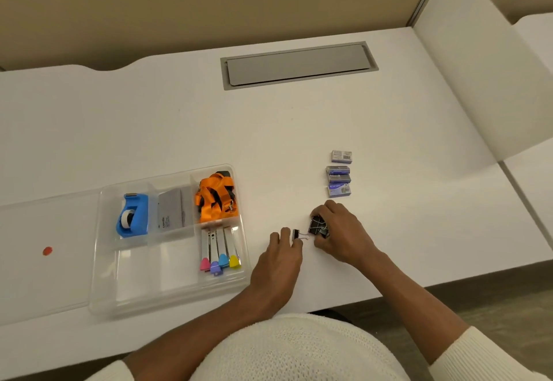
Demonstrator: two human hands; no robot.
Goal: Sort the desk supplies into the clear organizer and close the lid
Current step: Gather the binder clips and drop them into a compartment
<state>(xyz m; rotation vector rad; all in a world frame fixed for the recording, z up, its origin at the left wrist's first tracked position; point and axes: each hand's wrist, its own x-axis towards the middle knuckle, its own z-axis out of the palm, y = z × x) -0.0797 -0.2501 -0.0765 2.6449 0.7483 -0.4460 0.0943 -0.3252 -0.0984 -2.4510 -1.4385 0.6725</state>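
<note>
The only writing I can make out sits on the grey box (171, 212) in the clear organizer (167, 296): a word along its near edge that looks like "camlin", with smaller print beside it too fine for me to read. The 4 small staple boxes (339, 178) on the white desk (299, 129) carry blue and purple labels and one shows a barcode panel, but none of the lettering resolves.

My right hand (344, 234) is curled narrow around a bunch of black binder clips (318, 226), thumb and fingers cupping them against the desk just below the staple boxes. My left hand (276, 264) lies flat-ish on the desk with its fingertips pinched on 1 single black binder clip (296, 234), whose wire handles point toward the bunch; the 2 hands are near each other, not touching.

The organizer stands to the left of both hands, with its lid (45, 252) lying open further left. Inside it I see a blue tape dispenser (132, 216) in the far-left compartment, the grey box next to it, an orange lanyard (216, 198) in the far-right compartment, and 4 clips with pink, purple, blue and yellow tips (220, 250) in the near-right one. The near-left compartments look bare. A small red dot (47, 251) shows at the lid.
</note>
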